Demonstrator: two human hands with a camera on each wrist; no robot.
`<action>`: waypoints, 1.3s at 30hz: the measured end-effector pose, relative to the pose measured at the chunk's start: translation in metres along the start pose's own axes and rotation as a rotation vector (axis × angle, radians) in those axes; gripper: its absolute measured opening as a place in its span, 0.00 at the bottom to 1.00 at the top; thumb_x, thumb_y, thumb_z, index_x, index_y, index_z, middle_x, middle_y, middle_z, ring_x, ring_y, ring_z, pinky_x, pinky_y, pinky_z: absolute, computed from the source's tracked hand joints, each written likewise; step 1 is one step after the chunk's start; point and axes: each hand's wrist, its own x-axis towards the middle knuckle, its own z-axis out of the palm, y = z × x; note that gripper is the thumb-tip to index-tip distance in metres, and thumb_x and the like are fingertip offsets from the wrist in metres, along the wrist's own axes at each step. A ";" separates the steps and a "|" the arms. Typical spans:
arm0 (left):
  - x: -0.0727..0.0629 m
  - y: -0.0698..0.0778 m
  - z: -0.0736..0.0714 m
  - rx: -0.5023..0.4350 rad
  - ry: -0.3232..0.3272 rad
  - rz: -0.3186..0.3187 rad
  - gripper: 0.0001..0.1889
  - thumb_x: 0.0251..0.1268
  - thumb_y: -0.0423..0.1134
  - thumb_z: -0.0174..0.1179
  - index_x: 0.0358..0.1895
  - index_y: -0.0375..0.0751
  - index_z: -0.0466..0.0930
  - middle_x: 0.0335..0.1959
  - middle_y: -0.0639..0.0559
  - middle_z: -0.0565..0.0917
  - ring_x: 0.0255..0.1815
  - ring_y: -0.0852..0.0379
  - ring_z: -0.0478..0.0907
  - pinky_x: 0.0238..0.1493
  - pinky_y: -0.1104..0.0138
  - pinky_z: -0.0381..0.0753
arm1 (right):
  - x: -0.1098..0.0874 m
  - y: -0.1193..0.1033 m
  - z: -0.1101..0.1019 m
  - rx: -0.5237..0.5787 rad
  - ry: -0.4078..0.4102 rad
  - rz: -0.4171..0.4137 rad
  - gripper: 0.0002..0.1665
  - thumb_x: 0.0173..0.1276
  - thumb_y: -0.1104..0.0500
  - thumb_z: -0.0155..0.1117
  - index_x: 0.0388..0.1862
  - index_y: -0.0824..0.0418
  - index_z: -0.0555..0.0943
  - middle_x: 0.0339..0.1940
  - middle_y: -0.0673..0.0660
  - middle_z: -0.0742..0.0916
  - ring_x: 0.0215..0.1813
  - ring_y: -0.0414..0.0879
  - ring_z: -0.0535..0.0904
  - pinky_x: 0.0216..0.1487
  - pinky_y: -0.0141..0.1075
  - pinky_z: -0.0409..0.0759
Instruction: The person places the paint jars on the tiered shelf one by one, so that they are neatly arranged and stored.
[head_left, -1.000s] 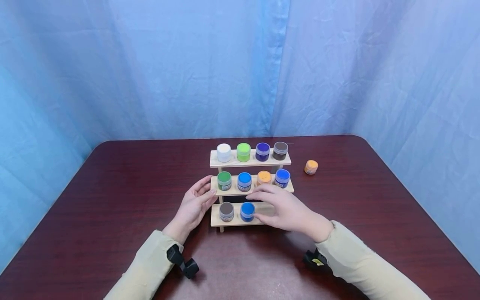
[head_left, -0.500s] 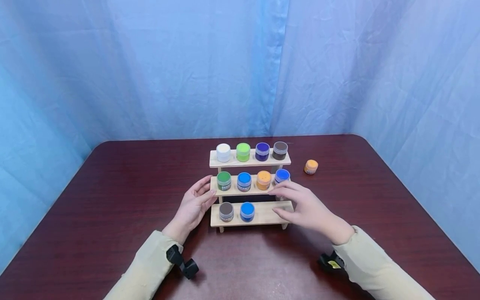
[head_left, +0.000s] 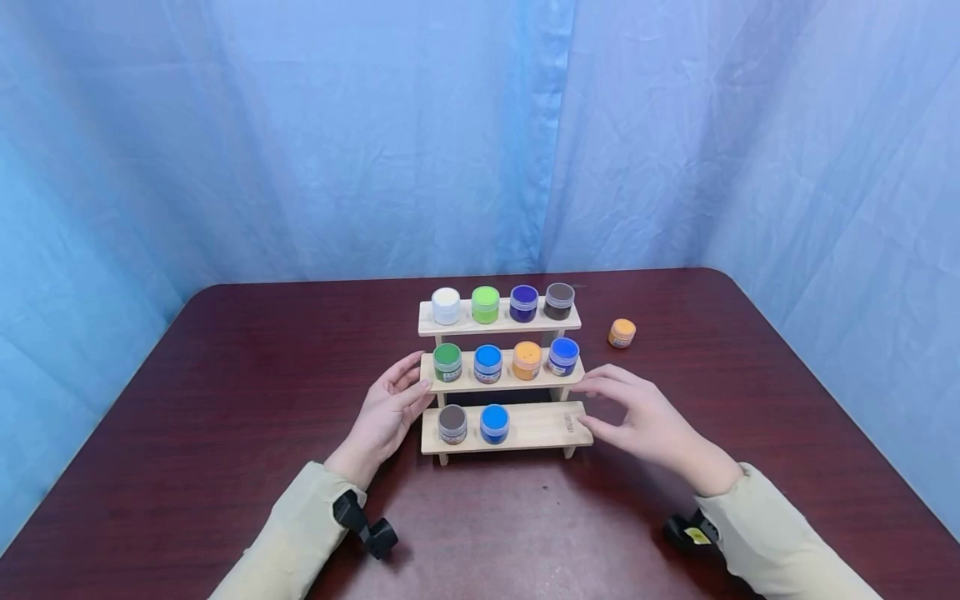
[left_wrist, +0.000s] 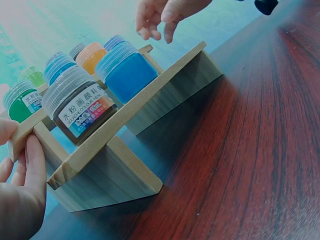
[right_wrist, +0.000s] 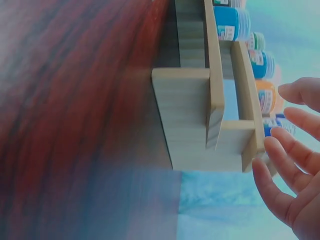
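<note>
A three-tier wooden display stand carries small paint jars with coloured contents. On its bottom tier, a dark brown jar and a blue jar stand at the left. My left hand grips the left end of the middle tier; in the left wrist view, thumb and fingers pinch that board's end. At the stand's right end is my right hand, holding nothing, its fingers loosely bent. In the right wrist view its fingertips are right at the middle tier's end.
Green, blue, orange and dark blue jars line the middle tier, with the orange jar third. White, light green, purple and brown jars top the stand. Another orange jar sits on the dark red table, right of the stand. Blue curtains surround the table.
My right hand has moved right, from beside the blue jar on the bottom tier to the stand's right end, uncovering the bottom tier's right part. My left hand has stayed in place.
</note>
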 end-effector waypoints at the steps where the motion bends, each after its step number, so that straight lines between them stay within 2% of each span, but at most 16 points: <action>1: 0.000 0.000 0.000 0.001 0.001 0.002 0.30 0.67 0.20 0.45 0.71 0.31 0.53 0.41 0.56 0.74 0.37 0.68 0.78 0.41 0.79 0.80 | -0.002 0.001 -0.001 0.001 0.007 0.001 0.21 0.47 0.66 0.75 0.43 0.59 0.83 0.40 0.50 0.83 0.39 0.42 0.79 0.44 0.20 0.75; 6: -0.001 0.000 0.000 0.002 -0.001 0.007 0.29 0.67 0.20 0.45 0.71 0.30 0.52 0.41 0.56 0.74 0.37 0.68 0.78 0.41 0.79 0.80 | -0.008 0.006 -0.004 -0.011 0.011 0.037 0.22 0.47 0.65 0.76 0.44 0.58 0.83 0.41 0.49 0.82 0.40 0.42 0.78 0.39 0.26 0.79; 12: -0.001 0.000 0.000 -0.005 0.004 0.007 0.29 0.67 0.19 0.45 0.71 0.31 0.53 0.41 0.55 0.74 0.37 0.68 0.78 0.41 0.78 0.80 | -0.013 0.012 -0.008 -0.035 0.008 0.081 0.22 0.48 0.65 0.75 0.45 0.58 0.83 0.41 0.50 0.82 0.40 0.41 0.77 0.38 0.24 0.78; 21: 0.000 0.001 0.000 0.005 0.005 -0.012 0.30 0.67 0.21 0.45 0.72 0.34 0.52 0.41 0.57 0.74 0.37 0.68 0.78 0.42 0.78 0.80 | -0.016 0.026 -0.016 -0.074 0.036 0.135 0.23 0.47 0.65 0.76 0.45 0.58 0.82 0.40 0.52 0.83 0.39 0.44 0.76 0.28 0.24 0.76; 25: -0.001 0.001 0.001 0.003 0.010 -0.010 0.30 0.67 0.20 0.45 0.72 0.34 0.53 0.41 0.56 0.74 0.37 0.68 0.78 0.41 0.78 0.80 | -0.016 0.034 -0.018 -0.110 0.031 0.200 0.23 0.49 0.65 0.75 0.46 0.59 0.82 0.40 0.55 0.83 0.38 0.47 0.77 0.33 0.38 0.83; 28: -0.002 0.001 0.001 0.002 0.009 -0.001 0.30 0.67 0.21 0.46 0.71 0.32 0.53 0.41 0.55 0.74 0.36 0.68 0.78 0.41 0.78 0.80 | -0.015 0.040 -0.020 -0.133 0.025 0.248 0.22 0.50 0.66 0.74 0.46 0.61 0.82 0.40 0.56 0.83 0.38 0.48 0.78 0.38 0.47 0.83; 35: -0.002 0.001 0.001 -0.002 0.007 0.004 0.30 0.66 0.19 0.45 0.71 0.31 0.53 0.41 0.55 0.74 0.36 0.68 0.78 0.41 0.78 0.80 | -0.011 0.056 -0.022 -0.145 0.005 0.363 0.22 0.53 0.64 0.72 0.48 0.65 0.81 0.41 0.61 0.83 0.40 0.52 0.77 0.42 0.51 0.82; 39: -0.002 0.001 0.001 -0.001 0.011 -0.001 0.30 0.66 0.20 0.45 0.71 0.32 0.53 0.41 0.55 0.74 0.36 0.68 0.78 0.41 0.78 0.80 | -0.007 0.067 -0.024 -0.146 -0.047 0.459 0.25 0.57 0.60 0.71 0.53 0.66 0.78 0.45 0.65 0.82 0.45 0.56 0.77 0.46 0.54 0.79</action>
